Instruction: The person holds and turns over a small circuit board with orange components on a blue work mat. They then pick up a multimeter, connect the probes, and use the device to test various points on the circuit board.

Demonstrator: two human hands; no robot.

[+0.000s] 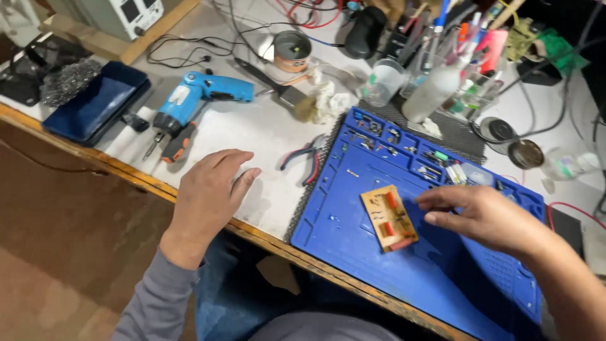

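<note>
One flat tan circuit board (pixel 389 218) lies on ridged blue mat (pixel 442 278).

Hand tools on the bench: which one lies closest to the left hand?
The screwdriver with the orange-and-black handle, just beyond the left hand. The red-handled pliers lie farther right, the blue drill farther back.

Workbench layout, seen from above.
Circuit board (pixel 389 218) on the work mat (pixel 435 278), right hand (pixel 483 218) just right of it; pliers (pixel 305 156) left of the mat, left hand (pixel 208 192) further left, cordless screwdriver (pixel 192 98) behind.
</note>
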